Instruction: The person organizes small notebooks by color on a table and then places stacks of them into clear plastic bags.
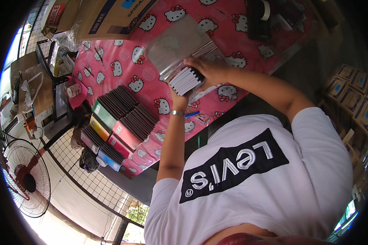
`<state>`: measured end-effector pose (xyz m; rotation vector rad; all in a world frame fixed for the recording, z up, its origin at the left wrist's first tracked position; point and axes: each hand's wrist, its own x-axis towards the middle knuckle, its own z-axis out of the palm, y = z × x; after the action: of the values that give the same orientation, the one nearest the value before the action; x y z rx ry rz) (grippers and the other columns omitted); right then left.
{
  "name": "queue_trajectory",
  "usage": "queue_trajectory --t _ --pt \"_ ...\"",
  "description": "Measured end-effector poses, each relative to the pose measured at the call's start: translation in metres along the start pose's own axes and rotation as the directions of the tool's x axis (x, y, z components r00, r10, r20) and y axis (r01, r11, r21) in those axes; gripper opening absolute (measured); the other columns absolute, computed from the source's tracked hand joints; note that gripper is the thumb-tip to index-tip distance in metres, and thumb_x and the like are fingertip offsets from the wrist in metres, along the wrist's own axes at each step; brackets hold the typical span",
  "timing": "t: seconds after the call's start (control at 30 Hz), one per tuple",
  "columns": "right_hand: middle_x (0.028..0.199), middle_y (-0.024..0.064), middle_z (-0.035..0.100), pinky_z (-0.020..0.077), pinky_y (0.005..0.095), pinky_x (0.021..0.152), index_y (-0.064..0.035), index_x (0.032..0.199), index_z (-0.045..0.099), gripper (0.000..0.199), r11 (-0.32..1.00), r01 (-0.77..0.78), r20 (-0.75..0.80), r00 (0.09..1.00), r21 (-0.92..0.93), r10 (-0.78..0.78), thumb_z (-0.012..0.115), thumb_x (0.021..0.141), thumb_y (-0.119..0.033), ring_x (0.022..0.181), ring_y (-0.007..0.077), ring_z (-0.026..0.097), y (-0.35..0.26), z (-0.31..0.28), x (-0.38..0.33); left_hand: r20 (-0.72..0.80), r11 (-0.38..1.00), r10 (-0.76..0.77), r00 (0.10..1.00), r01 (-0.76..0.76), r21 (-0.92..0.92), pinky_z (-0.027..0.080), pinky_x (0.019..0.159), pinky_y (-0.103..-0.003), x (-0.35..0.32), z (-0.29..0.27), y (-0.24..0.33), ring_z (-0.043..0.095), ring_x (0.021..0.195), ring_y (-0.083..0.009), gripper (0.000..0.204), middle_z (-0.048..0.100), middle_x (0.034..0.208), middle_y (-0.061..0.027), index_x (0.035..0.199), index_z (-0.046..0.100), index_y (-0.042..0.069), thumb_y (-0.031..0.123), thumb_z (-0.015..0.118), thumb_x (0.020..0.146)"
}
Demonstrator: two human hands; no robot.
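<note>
A small stack of spiral notebooks (185,81), with white page edges and black binding, is held between my two hands above the table. My left hand (179,100), with a metal-banded watch at its wrist, grips the stack from its near left side. Around the far right side, by the bindings, my right hand (210,72) is closed. Under and beyond the hands lie clear plastic bags (167,47). A blue pen (192,114) rests just right of my left wrist. To the left stand rows of spiral notebooks (124,136) with green, yellow, pink and blue covers.
A pink patterned cloth (122,77) covers the table. A large cardboard box (106,24) stands at the far left, and a black tape dispenser (257,24) at the far right. Beyond the left edge are a pink container (78,98) and a fan (28,179). Cartons (351,96) are stacked at right.
</note>
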<state>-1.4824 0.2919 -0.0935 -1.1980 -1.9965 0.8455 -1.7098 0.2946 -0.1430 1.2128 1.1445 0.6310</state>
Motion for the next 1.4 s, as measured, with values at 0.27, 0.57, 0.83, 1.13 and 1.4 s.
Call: queue_trajectory --t 0.27,0.57,0.83,1.13,1.4 --pt "0.127 0.0154 0.050 0.0427 0.0369 0.096 -0.0013 0.126 0.047 0.075 0.946 -0.046 0.183 0.977 -0.322 0.110 0.080 0.061 -0.018 0.113 0.0298 0.052 -0.061 -0.031 0.028 0.208 0.948 0.052 0.977 -0.113 0.297 0.040 0.098 -0.034 0.011 -0.025 -0.018 0.050 0.109 -0.0192 0.077 0.052 0.117 -0.0084 0.128 0.038 0.003 -0.004 0.075 0.062" --pt "0.093 0.0060 0.066 0.0475 0.0307 0.077 -0.0039 0.099 0.065 0.044 0.174 -0.573 0.176 0.503 0.801 0.846 0.081 0.069 -0.033 0.088 0.0175 0.061 0.018 -0.007 0.012 0.068 0.981 -0.187 0.980 0.190 -0.038 0.047 0.085 -0.033 0.092 -0.032 0.098 0.054 0.107 -0.0211 0.061 0.057 0.115 -0.0109 0.129 0.044 0.001 -0.001 0.064 0.072" --pt "0.079 0.0096 0.064 0.0487 0.0377 0.076 -0.0005 0.098 0.064 0.049 0.461 -0.645 -0.038 0.557 0.610 0.830 0.077 0.072 -0.040 0.083 0.0253 0.063 0.028 -0.003 0.024 -0.133 0.890 -0.455 0.881 0.443 -0.110 0.047 0.070 -0.034 0.089 -0.017 0.069 0.057 0.086 -0.0173 0.027 0.057 0.095 -0.0057 0.106 0.055 0.006 0.012 0.055 0.080" --pt "0.088 0.0198 0.065 0.0470 0.0415 0.080 0.0016 0.100 0.063 0.052 0.692 -0.661 -0.167 0.677 0.289 0.717 0.044 0.095 -0.046 0.089 0.0319 0.063 0.052 -0.010 0.016 -0.243 0.871 -0.490 0.837 0.464 -0.159 0.047 0.056 -0.033 0.088 -0.001 0.079 0.058 0.070 -0.0173 0.016 0.059 0.082 -0.0061 0.091 0.060 0.004 0.013 0.053 0.082" --pt "0.079 0.0169 0.063 0.0459 0.0434 0.075 0.0001 0.088 0.063 0.045 0.813 -0.579 -0.315 0.762 0.062 0.566 0.042 0.096 -0.039 0.080 0.0361 0.060 0.070 0.014 0.028 -0.288 0.866 -0.490 0.823 0.498 -0.051 0.047 0.057 -0.034 0.094 0.013 0.092 0.059 0.069 -0.0185 0.019 0.059 0.079 -0.0078 0.092 0.061 0.001 0.015 0.054 0.081"
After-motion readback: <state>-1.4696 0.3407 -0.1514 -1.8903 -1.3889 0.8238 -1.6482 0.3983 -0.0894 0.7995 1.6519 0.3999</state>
